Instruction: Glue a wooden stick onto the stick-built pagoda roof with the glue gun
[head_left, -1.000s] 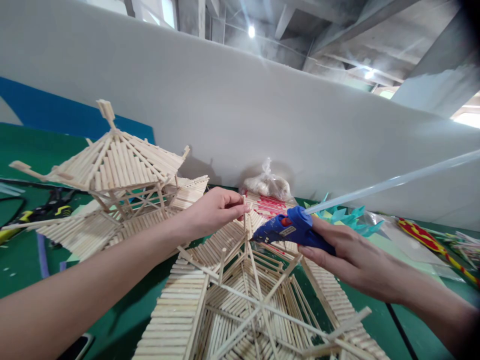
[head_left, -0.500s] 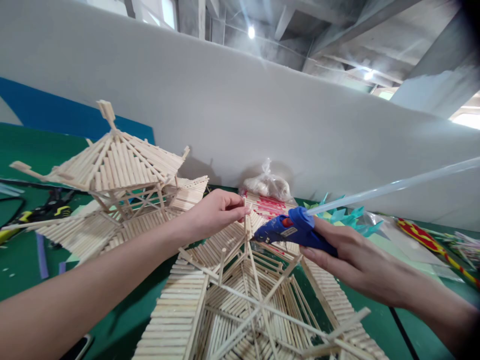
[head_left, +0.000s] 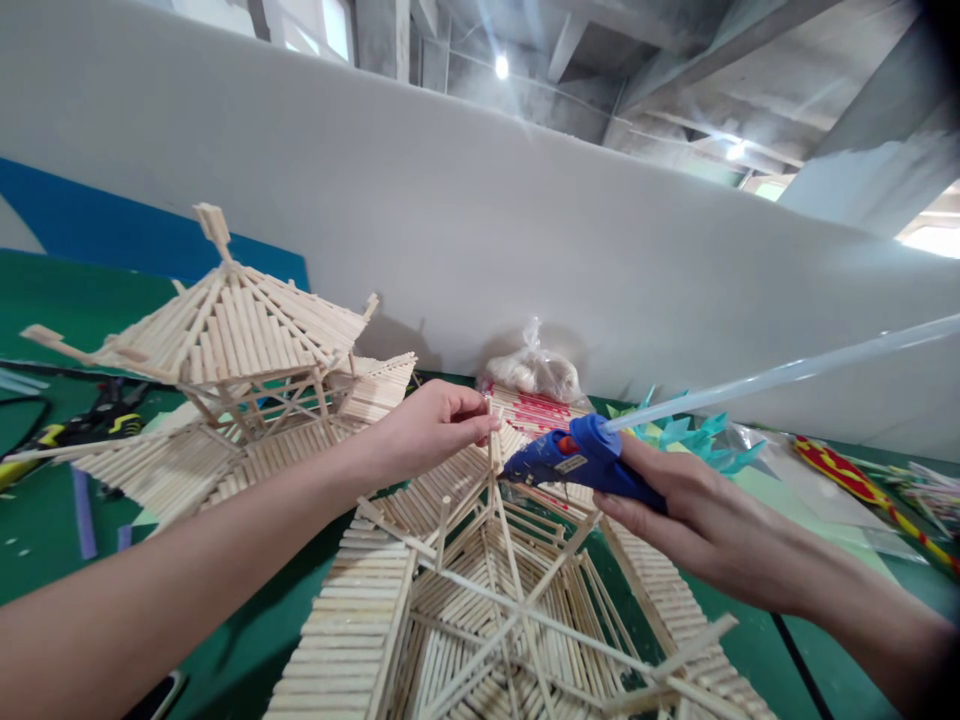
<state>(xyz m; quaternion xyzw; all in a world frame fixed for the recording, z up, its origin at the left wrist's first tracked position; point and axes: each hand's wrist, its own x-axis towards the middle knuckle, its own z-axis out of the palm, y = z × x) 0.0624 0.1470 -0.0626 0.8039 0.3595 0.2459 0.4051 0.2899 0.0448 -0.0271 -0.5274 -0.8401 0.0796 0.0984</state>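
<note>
My left hand [head_left: 429,425] pinches a thin upright wooden stick [head_left: 492,450] at the far rim of an upturned roof frame of wooden sticks [head_left: 495,600] in front of me. My right hand [head_left: 686,500] grips a blue hot glue gun [head_left: 579,460], its nozzle touching the foot of that stick. A long clear glue stick [head_left: 787,375] juts from the gun's back toward the upper right.
A finished stick pavilion model [head_left: 225,350] stands at the left on the green table [head_left: 45,540]. Behind lie a white plastic bag [head_left: 534,368], teal paper shapes [head_left: 701,432], a red-and-yellow strip [head_left: 847,475], and pliers [head_left: 82,425] at far left. A white wall panel [head_left: 450,200] backs the table.
The glue gun shifted slightly left and up toward the stick. My left hand keeps its pinch in the same place.
</note>
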